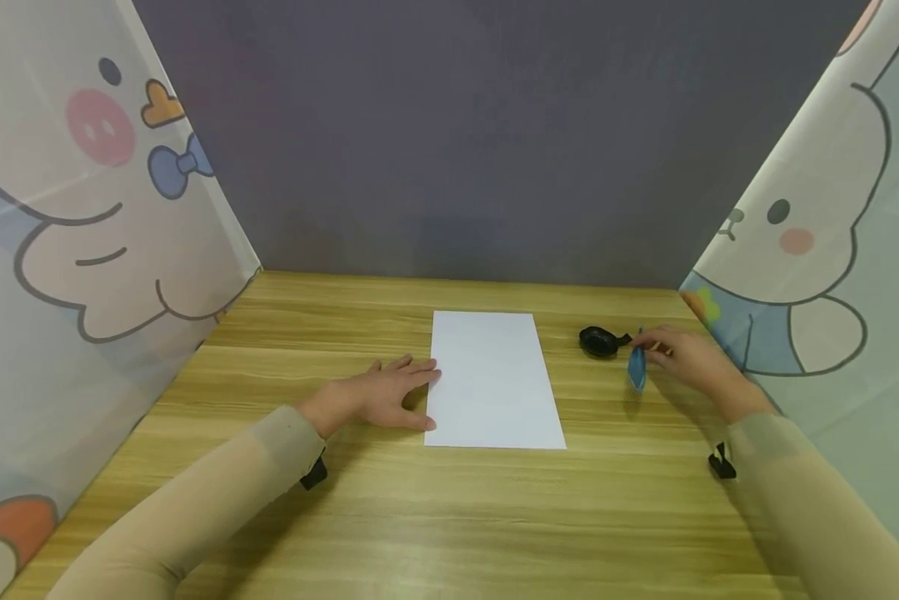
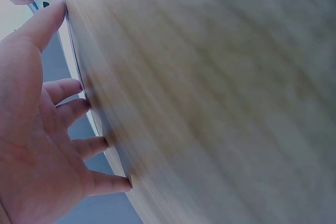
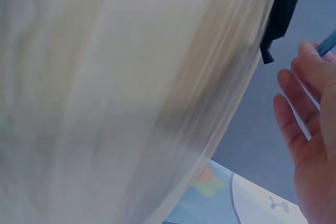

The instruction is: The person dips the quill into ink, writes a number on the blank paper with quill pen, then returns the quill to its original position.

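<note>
A white sheet of paper (image 1: 490, 383) lies flat on the wooden table. My left hand (image 1: 389, 393) is spread at its left edge, with thumb and fingertips touching the sheet. In the left wrist view that hand (image 2: 47, 124) shows straight, parted fingers. On the right, my right hand (image 1: 681, 357) pinches a thin, flat blue piece (image 1: 636, 368) above the table; its exact kind is unclear. Just left of it lies a black rounded object (image 1: 599, 342) with a short tab. In the right wrist view only a bit of the blue piece (image 3: 326, 43) shows.
A small black item (image 1: 721, 462) is near the right sleeve, and another dark piece (image 1: 315, 473) is under the left cuff. A grey panel (image 1: 456, 150) rises behind the table (image 1: 344, 325). Cartoon-printed sheets (image 1: 801, 250) hang along both sides.
</note>
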`<state>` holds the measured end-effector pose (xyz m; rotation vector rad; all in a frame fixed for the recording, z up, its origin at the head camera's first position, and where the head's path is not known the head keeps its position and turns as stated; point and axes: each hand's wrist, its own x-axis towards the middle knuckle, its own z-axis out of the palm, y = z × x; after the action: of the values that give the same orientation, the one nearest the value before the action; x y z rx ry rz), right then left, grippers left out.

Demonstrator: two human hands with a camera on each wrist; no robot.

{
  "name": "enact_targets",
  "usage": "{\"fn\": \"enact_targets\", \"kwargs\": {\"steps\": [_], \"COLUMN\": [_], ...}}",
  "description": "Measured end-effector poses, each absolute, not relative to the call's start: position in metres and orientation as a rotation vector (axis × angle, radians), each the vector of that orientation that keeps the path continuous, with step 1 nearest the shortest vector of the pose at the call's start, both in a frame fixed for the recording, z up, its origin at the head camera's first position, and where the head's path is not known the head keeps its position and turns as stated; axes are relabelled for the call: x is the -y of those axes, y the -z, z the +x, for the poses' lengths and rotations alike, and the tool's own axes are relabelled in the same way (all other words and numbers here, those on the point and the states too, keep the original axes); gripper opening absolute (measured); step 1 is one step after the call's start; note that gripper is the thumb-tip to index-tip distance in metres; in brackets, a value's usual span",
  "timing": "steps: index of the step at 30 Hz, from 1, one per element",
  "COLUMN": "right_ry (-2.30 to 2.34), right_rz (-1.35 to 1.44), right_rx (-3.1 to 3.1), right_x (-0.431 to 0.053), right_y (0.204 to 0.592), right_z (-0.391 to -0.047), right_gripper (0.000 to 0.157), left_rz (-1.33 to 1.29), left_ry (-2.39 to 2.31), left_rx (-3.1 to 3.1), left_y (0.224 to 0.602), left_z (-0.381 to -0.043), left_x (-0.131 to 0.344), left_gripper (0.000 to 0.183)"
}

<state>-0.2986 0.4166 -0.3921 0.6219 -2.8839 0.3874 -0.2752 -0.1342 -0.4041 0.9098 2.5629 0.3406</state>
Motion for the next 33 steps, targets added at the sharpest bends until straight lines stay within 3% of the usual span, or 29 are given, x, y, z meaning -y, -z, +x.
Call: {"fn": "enact_targets", "kwargs": {"steps": [19,26,33], "right_ry": [-1.402,-1.645,-1.809], "right_rz": [0.222,0.261,0.308], "right_rx": [2.563,2.392,2.279], "right_x": [-0.404,-0.395,-0.388], "right_y": [0.391,0.395,0.399], "right_z": [-0.298,-0.303,-0.304], "right_gripper": [0.046,0.037,0.016], "left_rz": [0.923,0.914,0.914], "left_ry": [-0.354,-0.359,-0.35], "left_rx": [-2.566,-2.56,-2.557], "left_y": [0.407,0.405,0.404], "left_z": [-0.278,-0.278,-0.278], "left_x": [0.136,0.135,0.135], "left_gripper": [0.098,0.098,0.099]}}
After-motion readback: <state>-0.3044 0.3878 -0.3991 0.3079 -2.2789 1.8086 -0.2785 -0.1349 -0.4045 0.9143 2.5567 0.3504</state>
